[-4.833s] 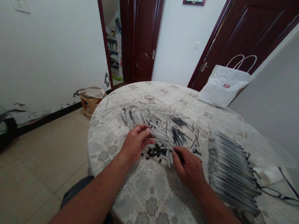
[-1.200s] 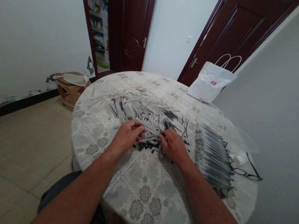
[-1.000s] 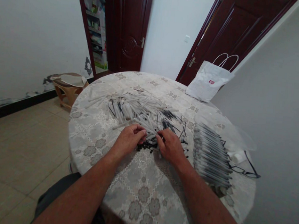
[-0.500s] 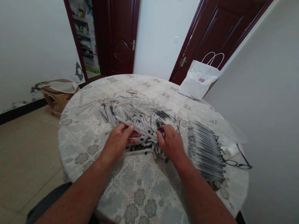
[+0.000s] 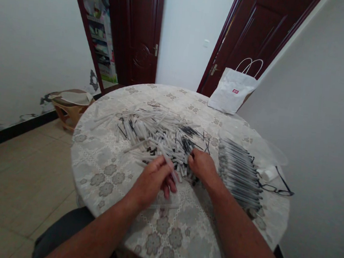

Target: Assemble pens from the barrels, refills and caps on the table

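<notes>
My left hand [image 5: 157,178] is closed around a translucent pen barrel [image 5: 169,163], which slants up from the fingers above the front of the table. Fingers of my right hand [image 5: 203,166] are pinched at the right edge of the heap, by a cluster of thin black pen refills [image 5: 187,143]; what they hold is hidden. Loose whitish pen barrels [image 5: 143,128] and small white and black parts spread beyond both hands. Several small black pieces [image 5: 150,150] lie just past my left hand. Right of my right forearm, pens with grey-black shafts [image 5: 240,173] lie side by side in a row.
A flowered cloth covers the round table [image 5: 108,171]. Eyeglasses [image 5: 276,190] and a small white object [image 5: 267,174] lie at the right edge, near clear plastic [image 5: 270,151]. At the back stands a white paper bag [image 5: 232,90]. A wooden stool [image 5: 71,110] is on the left.
My left hand has moved toward me and right, with a pen barrel in it, away from the heap. The right hand has shifted slightly right and down. The view has turned slightly.
</notes>
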Demonstrator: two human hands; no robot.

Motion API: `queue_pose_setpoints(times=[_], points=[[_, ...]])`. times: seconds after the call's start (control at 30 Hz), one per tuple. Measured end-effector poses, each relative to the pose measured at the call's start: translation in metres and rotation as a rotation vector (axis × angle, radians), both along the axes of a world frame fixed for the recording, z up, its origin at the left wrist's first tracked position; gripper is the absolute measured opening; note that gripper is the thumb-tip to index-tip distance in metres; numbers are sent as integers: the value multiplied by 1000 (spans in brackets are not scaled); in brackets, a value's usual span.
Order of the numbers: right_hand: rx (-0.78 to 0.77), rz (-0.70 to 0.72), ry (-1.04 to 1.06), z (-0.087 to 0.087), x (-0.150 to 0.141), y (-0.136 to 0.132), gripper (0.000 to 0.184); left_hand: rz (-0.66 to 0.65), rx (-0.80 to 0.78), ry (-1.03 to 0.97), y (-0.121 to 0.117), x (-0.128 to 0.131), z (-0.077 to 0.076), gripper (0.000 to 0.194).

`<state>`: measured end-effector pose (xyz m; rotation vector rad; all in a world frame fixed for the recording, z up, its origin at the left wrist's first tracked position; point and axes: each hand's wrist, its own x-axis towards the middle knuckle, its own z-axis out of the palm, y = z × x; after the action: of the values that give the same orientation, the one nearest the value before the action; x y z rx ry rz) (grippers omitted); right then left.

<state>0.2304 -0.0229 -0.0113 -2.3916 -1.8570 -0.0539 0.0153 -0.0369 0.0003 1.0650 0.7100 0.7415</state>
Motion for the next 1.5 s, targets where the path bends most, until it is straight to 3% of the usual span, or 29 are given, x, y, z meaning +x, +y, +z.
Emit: queue_pose_setpoints(times=[0.07,0.1,0.17,0.23,0.37,0.43,0.57,0.63,0.7,0.8,0.87,1.0,1.1,1.23,1.4,1.5], points=[[59,16,1,-2,4,0,20,-580,-109,81,-13,-1,-5,33],[91,19,1,-3,5,0,19,-754,-131,112,-17,-3,-8,33],[153,17,4,-3,7,0,17,-880,-105,138,-18,-7,-12,32],[206,19,14,-2,7,1,17,-789,8,143,-12,-11,-11,29],[281,25,59,0,8,2,17,-500,350,210,5,-18,-1,21],[318,33,96,0,8,2,17,-344,440,260,13,-19,2,19],[406,93,227,2,7,2,16,69,327,209,25,-20,3,22],[450,127,331,4,7,1,17,200,224,105,26,-23,5,25],[491,139,437,6,7,0,18,125,113,4,24,-27,8,28],[524,139,607,8,8,0,21,-217,-32,-33,17,-29,8,31],[518,140,760,8,9,1,21,-272,-49,5,14,-25,3,29],[550,116,1165,7,10,4,23,-48,-48,75,17,-14,-9,27],[636,116,1388,8,9,5,25,-30,-59,52,19,-9,-13,28],[653,148,1567,15,6,2,25,16,-97,-92,21,-8,-10,29],[630,169,1690,23,1,-3,24,341,-126,-314,29,-8,-8,26],[615,176,1683,22,0,-4,23,459,-136,-408,34,-9,-9,28]])
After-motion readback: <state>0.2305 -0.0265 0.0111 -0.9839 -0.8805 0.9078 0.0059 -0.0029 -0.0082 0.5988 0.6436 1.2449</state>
